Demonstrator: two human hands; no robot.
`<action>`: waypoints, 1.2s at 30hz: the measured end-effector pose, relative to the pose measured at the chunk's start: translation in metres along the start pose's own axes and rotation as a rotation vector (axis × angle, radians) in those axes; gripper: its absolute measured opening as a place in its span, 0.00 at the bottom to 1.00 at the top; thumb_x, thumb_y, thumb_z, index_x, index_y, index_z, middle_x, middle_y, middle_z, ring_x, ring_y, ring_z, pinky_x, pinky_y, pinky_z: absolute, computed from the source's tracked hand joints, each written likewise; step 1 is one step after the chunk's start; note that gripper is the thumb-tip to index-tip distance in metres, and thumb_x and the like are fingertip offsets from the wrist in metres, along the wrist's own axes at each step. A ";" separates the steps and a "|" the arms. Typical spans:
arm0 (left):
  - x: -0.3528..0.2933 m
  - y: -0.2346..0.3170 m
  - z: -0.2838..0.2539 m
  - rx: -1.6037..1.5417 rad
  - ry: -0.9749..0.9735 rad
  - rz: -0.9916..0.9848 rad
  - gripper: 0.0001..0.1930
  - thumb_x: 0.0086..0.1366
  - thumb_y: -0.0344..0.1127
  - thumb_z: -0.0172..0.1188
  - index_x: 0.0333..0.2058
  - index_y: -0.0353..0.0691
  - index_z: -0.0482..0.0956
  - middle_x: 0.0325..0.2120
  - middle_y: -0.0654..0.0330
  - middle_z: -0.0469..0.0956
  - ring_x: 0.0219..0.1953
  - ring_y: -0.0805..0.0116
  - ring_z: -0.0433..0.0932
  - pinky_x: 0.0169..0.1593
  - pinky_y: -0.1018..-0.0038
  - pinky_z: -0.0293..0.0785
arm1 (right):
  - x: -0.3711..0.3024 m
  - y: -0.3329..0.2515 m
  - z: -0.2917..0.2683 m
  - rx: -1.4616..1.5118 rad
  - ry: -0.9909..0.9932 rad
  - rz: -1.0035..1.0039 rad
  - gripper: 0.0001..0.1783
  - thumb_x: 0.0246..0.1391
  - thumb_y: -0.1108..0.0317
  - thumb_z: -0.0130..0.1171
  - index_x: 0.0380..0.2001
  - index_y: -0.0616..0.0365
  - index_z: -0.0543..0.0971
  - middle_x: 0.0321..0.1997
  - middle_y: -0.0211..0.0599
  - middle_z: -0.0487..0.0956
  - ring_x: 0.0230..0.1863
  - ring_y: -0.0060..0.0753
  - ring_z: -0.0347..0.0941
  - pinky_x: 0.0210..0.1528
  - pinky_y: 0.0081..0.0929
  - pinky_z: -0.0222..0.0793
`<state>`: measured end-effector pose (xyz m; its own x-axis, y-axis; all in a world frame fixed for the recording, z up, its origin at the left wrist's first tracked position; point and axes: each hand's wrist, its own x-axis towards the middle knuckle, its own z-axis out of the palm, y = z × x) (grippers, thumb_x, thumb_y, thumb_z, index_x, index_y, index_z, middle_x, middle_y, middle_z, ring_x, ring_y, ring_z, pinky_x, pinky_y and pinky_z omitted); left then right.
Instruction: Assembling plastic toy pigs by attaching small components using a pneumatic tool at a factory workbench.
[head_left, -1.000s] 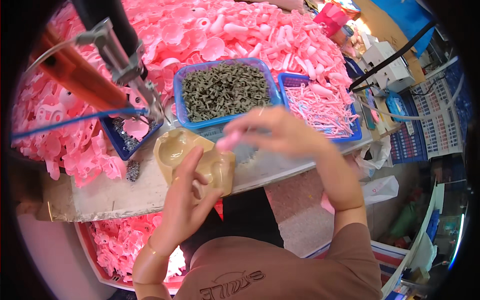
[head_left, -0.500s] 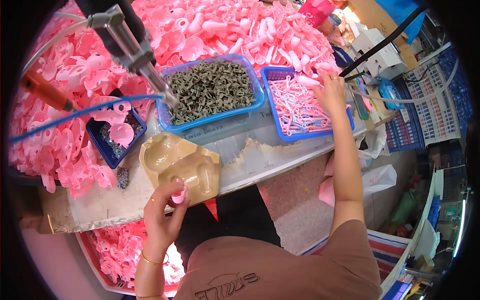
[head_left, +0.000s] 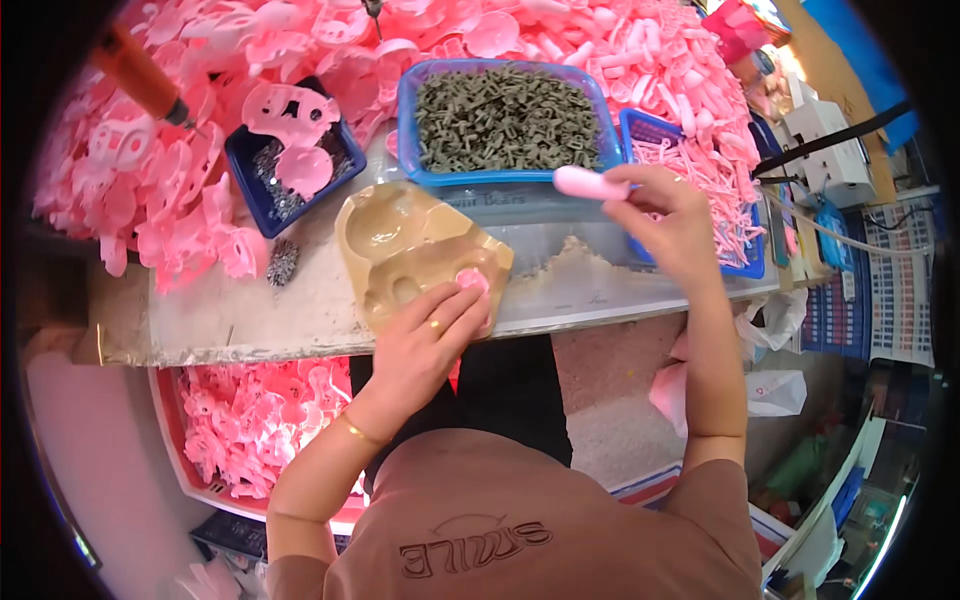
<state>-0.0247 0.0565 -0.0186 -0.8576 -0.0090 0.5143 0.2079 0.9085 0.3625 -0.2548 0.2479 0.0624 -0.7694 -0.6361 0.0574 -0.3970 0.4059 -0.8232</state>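
Observation:
My left hand (head_left: 425,345) presses a small round pink plastic piece (head_left: 470,282) into the near right recess of a tan moulded jig (head_left: 400,245) on the workbench. My right hand (head_left: 668,218) is raised above the bench to the right of the jig, holding a pink stick-shaped plastic part (head_left: 585,182) between fingers and thumb. Just behind that part sits a blue tray of small dark grey pieces (head_left: 505,118). To the right stands a blue basket of thin pink parts (head_left: 735,210).
A big heap of pink plastic mouldings (head_left: 300,50) fills the back of the bench. A dark blue box (head_left: 285,160) with screws and pink pieces sits at the left. An orange-handled tool (head_left: 140,75) hangs at upper left. A red crate of pink parts (head_left: 250,430) stands under the bench.
My right hand came back from the blue basket at the right with a pink stick part. My left hand moved the round pink piece up onto the jig.

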 end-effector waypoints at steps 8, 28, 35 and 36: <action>-0.009 0.007 -0.006 0.101 -0.049 -0.039 0.24 0.54 0.34 0.69 0.51 0.42 0.79 0.51 0.63 0.78 0.50 0.61 0.78 0.48 0.68 0.77 | -0.025 -0.040 0.059 -0.003 -0.097 -0.343 0.14 0.51 0.78 0.65 0.42 0.61 0.83 0.42 0.42 0.83 0.42 0.37 0.81 0.42 0.28 0.76; -0.065 -0.116 -0.082 0.422 0.415 -0.566 0.15 0.58 0.31 0.66 0.44 0.35 0.77 0.41 0.54 0.79 0.47 0.52 0.74 0.54 0.58 0.67 | -0.042 -0.047 0.149 -0.184 -0.254 -0.751 0.15 0.41 0.70 0.73 0.35 0.55 0.82 0.37 0.30 0.81 0.35 0.38 0.75 0.40 0.33 0.71; -0.057 -0.094 -0.100 0.371 0.374 -0.446 0.14 0.55 0.32 0.70 0.39 0.41 0.78 0.37 0.56 0.79 0.37 0.55 0.77 0.39 0.64 0.75 | -0.044 -0.041 0.134 -0.145 -0.205 -0.622 0.10 0.45 0.74 0.70 0.33 0.57 0.82 0.36 0.35 0.81 0.34 0.38 0.77 0.38 0.31 0.73; -0.052 -0.083 -0.101 0.361 0.369 -0.444 0.14 0.55 0.32 0.70 0.39 0.41 0.78 0.37 0.56 0.79 0.37 0.55 0.77 0.39 0.64 0.75 | -0.044 -0.039 0.129 -0.136 -0.210 -0.549 0.09 0.46 0.75 0.69 0.33 0.58 0.82 0.36 0.37 0.82 0.33 0.38 0.77 0.38 0.31 0.73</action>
<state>0.0500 -0.0605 0.0035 -0.5954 -0.4970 0.6312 -0.3517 0.8677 0.3514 -0.1410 0.1750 0.0191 -0.3240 -0.8870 0.3289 -0.7794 0.0532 -0.6242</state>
